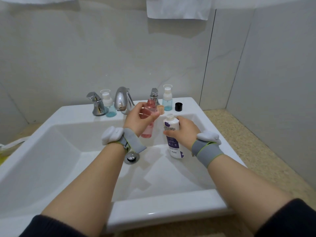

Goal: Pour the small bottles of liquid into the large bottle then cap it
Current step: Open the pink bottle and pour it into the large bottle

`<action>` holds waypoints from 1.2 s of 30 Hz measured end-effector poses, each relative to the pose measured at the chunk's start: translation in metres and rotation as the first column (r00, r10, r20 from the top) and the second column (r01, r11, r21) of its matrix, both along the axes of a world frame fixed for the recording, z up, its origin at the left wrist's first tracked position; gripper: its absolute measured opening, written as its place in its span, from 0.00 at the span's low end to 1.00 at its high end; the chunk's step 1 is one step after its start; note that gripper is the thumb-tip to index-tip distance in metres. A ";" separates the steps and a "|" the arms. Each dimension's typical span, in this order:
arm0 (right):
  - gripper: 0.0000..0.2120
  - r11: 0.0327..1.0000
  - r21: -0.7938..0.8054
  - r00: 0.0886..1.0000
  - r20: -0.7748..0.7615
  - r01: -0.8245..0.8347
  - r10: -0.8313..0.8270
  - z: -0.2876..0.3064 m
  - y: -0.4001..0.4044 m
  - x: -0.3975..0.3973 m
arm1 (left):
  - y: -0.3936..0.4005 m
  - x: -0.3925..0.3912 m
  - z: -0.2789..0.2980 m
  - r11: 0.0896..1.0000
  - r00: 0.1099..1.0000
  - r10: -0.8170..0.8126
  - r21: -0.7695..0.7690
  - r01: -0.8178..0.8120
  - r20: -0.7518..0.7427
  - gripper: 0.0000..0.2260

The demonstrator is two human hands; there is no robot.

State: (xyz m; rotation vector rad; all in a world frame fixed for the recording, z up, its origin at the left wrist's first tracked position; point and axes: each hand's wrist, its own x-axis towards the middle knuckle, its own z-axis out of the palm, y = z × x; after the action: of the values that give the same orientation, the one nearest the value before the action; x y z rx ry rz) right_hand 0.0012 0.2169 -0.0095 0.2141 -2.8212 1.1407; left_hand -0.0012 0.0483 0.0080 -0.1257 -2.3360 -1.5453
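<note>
Two bottles open | left hand point(139, 119) grips pink bottle point(149, 123) | right hand point(183, 131) grips big bottle point(172, 135) | next: tip pink mouth over big neck

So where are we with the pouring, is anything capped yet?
Done: both bottles in hand are open; a black cap and a tan cap sit on the sink ledge. In hand: the left hand grips the pink clear bottle, the right hand the white purple-labelled bottle. Left: pouring, two blue pump bottles, capping.
</note>
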 end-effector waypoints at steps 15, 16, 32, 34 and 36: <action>0.21 0.967 0.253 0.998 -0.041 -0.034 0.045 -0.003 -0.009 0.004 | -0.009 -0.005 -0.001 0.783 0.972 -0.086 -0.618 -0.070 -0.220 0.20; 0.21 0.962 0.271 0.998 -0.043 -0.038 0.052 -0.003 -0.010 0.004 | -0.009 -0.005 -0.001 0.776 0.970 -0.093 -0.626 -0.071 -0.224 0.20; 0.20 0.951 0.298 0.995 -0.035 -0.082 0.096 0.001 -0.012 0.009 | -0.010 -0.005 0.000 0.718 0.965 -0.105 -0.690 -0.092 -0.238 0.20; 0.20 0.952 0.294 0.994 -0.031 -0.089 0.102 0.001 -0.012 0.009 | -0.010 -0.005 -0.001 0.710 0.963 -0.106 -0.697 -0.100 -0.246 0.20; 0.20 0.950 0.298 0.994 -0.032 -0.090 0.104 0.002 -0.012 0.009 | -0.010 -0.005 0.000 0.702 0.963 -0.104 -0.705 -0.106 -0.248 0.20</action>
State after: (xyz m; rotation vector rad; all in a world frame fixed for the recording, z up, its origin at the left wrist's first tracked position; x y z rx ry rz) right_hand 0.0105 0.2045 -0.0080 0.3999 -2.9556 0.7089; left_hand -0.0060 0.0379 0.0077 -0.4865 -2.5517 -0.4697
